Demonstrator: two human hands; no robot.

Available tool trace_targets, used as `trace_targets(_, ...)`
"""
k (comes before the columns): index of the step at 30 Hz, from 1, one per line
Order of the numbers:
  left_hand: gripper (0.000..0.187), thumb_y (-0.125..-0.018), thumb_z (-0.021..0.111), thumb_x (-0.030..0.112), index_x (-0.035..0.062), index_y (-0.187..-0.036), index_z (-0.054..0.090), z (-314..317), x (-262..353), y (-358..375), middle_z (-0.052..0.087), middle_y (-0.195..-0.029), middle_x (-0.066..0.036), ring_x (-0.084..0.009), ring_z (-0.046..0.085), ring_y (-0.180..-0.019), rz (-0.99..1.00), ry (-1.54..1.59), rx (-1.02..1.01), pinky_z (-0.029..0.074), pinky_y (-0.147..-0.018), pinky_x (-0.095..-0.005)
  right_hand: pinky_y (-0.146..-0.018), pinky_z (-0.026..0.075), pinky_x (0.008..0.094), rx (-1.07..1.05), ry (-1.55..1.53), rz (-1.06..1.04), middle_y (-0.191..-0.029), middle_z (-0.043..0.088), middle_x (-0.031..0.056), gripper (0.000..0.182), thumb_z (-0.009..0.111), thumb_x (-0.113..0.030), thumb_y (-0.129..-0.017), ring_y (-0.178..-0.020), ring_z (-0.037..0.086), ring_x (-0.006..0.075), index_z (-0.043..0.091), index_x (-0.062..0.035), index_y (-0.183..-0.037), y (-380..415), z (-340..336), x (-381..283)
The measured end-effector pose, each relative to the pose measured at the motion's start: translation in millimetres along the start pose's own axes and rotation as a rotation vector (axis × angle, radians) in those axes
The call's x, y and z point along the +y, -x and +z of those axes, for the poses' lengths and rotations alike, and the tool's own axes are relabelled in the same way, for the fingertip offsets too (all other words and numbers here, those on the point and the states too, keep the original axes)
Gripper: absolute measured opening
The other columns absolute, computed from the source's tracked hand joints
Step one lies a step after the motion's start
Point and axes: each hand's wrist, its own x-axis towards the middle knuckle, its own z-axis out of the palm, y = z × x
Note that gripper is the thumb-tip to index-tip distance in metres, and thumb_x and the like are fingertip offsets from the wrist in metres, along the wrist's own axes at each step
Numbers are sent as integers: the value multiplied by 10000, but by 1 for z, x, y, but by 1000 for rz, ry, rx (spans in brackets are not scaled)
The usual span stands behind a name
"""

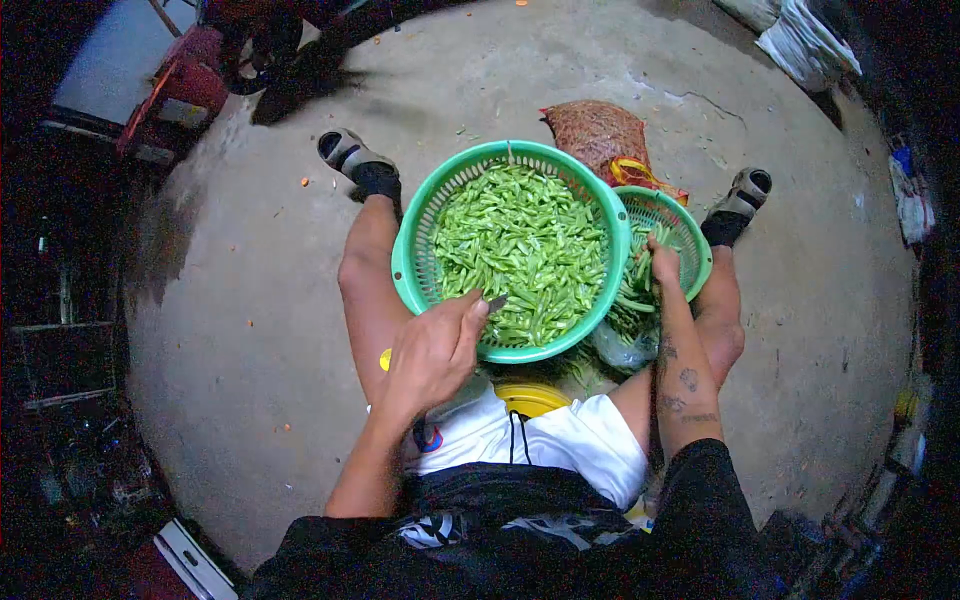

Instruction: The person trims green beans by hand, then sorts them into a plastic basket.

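A large green basket full of cut green bean pieces rests between the legs. Over its lower left rim, my left hand is closed on a small knife, whose dark blade points right over the pieces. My right hand is at the smaller green basket, its fingers closed around some long green beans. More whole beans lie in that basket, partly hidden by the hand and the large rim.
A reddish mesh sack lies behind the baskets. Below them are a clear plastic bag and a yellow round object. White sacks stand at the upper right, and a red object is at the upper left.
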Motion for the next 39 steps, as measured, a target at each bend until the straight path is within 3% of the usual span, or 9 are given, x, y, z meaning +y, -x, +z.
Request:
trace_targets(7,186,-983,625,119,-11,-1114,647,-5,8,18,677,-1008,-228,-406,667,-969,63,-22,-37,516,-847,-459,-511,514,341,1,-356,220,-742,629,56,249,607,-260,-1014,-581,584,176,659,-28,-939,18,2,-19)
trace_targets(12,144,-947,651,45,-14,-1078,637,-5,16,29,655,-991,-201,-364,667,-946,149,27,29,518,-833,-427,-525,508,325,-101,-438,147,-650,562,39,259,600,-261,-1020,-589,564,159,649,-24,-928,29,2,-54)
trace_targets(15,147,-944,643,35,-21,-1079,642,-10,22,36,651,-974,-184,-332,667,-956,204,113,103,518,-843,-395,-587,517,297,-235,-779,78,-712,587,27,188,646,-226,-1004,-612,568,140,651,-40,-982,66,1,-95)
trace_targets(20,174,-935,649,79,-42,-1059,667,-17,30,34,623,-889,-164,-278,646,-846,196,357,172,496,-767,-364,-575,502,272,-347,-793,1,-871,629,25,170,639,-207,-1010,-636,567,110,624,-58,-1092,220,21,-170)
trace_targets(24,192,-937,668,119,-27,-1060,688,-37,54,7,662,-906,-151,-255,669,-863,297,400,47,510,-792,-349,-560,469,257,-465,-821,79,-905,636,24,162,665,-178,-991,-668,556,101,618,-83,-1113,298,39,-178)
trace_targets(25,186,-948,671,111,-21,-1079,680,-38,53,-2,664,-925,-112,-199,649,-874,320,441,-22,511,-799,-320,-559,464,255,-462,-837,110,-907,635,24,172,670,-183,-988,-669,553,102,616,-83,-1118,312,43,-180)
trace_targets(29,199,-959,685,106,-16,-1115,663,-46,47,-26,674,-967,-46,-113,630,-925,307,564,-215,529,-817,-287,-561,463,254,-444,-791,135,-901,628,23,213,683,-199,-980,-671,552,105,606,-82,-1141,343,58,-183)
trace_targets(32,235,-941,708,92,-14,-1146,659,-33,24,-39,679,-1019,-46,-118,642,-938,294,934,-388,548,-830,-296,-562,469,237,-484,-756,93,-905,643,27,201,670,-190,-992,-684,563,93,616,-58,-1133,357,68,-189)
trace_targets(39,216,-957,707,121,10,-1132,648,-51,-2,-51,689,-1005,-43,-116,647,-910,418,1042,-329,536,-814,-302,-572,474,210,-504,-598,76,-901,632,18,192,593,-197,-1043,-711,554,67,595,-57,-1175,357,96,-211)
